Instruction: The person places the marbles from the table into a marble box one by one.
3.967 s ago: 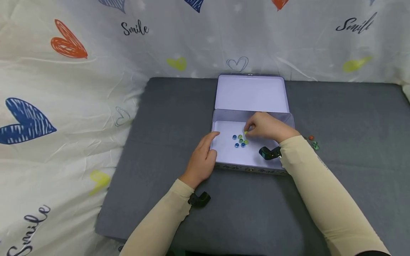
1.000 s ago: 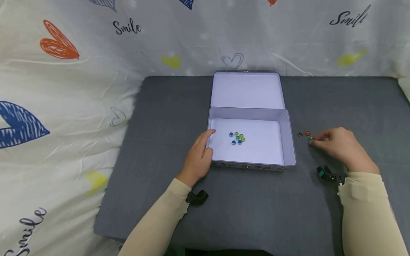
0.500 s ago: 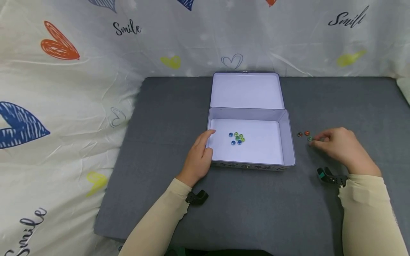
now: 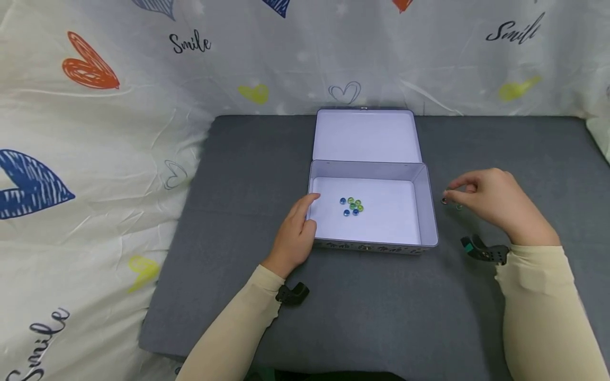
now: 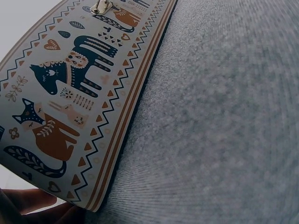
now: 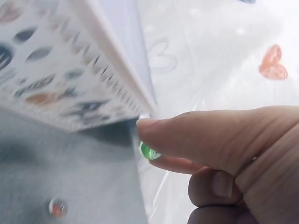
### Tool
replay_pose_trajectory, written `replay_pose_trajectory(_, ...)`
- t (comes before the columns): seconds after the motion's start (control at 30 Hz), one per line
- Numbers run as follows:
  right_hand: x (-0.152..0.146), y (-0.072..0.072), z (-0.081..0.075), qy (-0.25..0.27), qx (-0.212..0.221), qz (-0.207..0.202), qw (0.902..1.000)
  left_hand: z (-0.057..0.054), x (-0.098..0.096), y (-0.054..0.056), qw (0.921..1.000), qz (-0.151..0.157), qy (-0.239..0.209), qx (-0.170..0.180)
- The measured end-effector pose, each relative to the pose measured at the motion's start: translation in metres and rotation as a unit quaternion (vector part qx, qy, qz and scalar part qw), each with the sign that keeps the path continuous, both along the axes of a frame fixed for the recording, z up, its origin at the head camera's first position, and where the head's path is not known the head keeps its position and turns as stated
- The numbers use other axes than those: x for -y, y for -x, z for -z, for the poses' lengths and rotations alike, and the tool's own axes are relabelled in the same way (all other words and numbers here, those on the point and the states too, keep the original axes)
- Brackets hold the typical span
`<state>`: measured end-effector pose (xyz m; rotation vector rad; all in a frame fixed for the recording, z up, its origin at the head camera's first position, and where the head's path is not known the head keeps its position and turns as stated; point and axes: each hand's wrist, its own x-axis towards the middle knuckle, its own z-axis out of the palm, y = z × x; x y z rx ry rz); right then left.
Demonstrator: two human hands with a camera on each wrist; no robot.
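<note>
My right hand [image 4: 493, 203] pinches a green glass marble [image 6: 148, 151] between thumb and forefinger, just right of a hinged tin box [image 4: 429, 211] with its lid open. Beneath its fingertips, a dark marble [image 4: 444, 200] and a greenish marble [image 4: 459, 207] show on the cloth. A clear marble with red inside [image 6: 58, 206] appears below the fingers in the right wrist view. My left hand [image 4: 295, 235] rests against the box's left wall, forefinger and thumb at the rim. Inside lie several blue marbles [image 4: 346, 212] and green marbles [image 4: 359, 208].
The open lid [image 4: 367, 135] leans back toward a printed curtain [image 4: 286, 58]. A grey cloth [image 4: 229, 222] covers the table. Animal patterns decorate the box's front wall [image 5: 70, 93], which has a metal clasp [image 5: 101, 6].
The right hand went from inside the box to the marbles at right, pinched a green one, and has now lifted slightly leftward toward the box. The left hand stays at the wall.
</note>
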<state>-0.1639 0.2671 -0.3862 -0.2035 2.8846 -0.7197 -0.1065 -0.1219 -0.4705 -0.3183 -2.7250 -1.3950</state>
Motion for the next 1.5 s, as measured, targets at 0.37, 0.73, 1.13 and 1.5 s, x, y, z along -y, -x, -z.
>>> replay_pose_trajectory(0.37, 0.029, 0.017, -0.018, 0.013, 0.013, -0.022, 0.9996, 0.001, 0.0, 0.001, 1.0, -0.001, -0.004, -0.001)
replay_pose_trajectory(0.73, 0.058, 0.028, -0.023, 0.02, 0.003, -0.048, 0.9986, 0.002, 0.001, 0.003, 0.9999, 0.005, -0.008, -0.005)
replay_pose_trajectory(1.13, 0.095, 0.038, -0.02, 0.027, 0.01, -0.084, 0.9961, 0.002, 0.001, 0.002, 1.0, 0.004, -0.007, -0.001)
replay_pose_trajectory(1.5, 0.12, 0.048, -0.016, 0.039, 0.006, -0.117, 0.9923, 0.001, 0.003, 0.002, 1.0, 0.008, 0.0, 0.004)
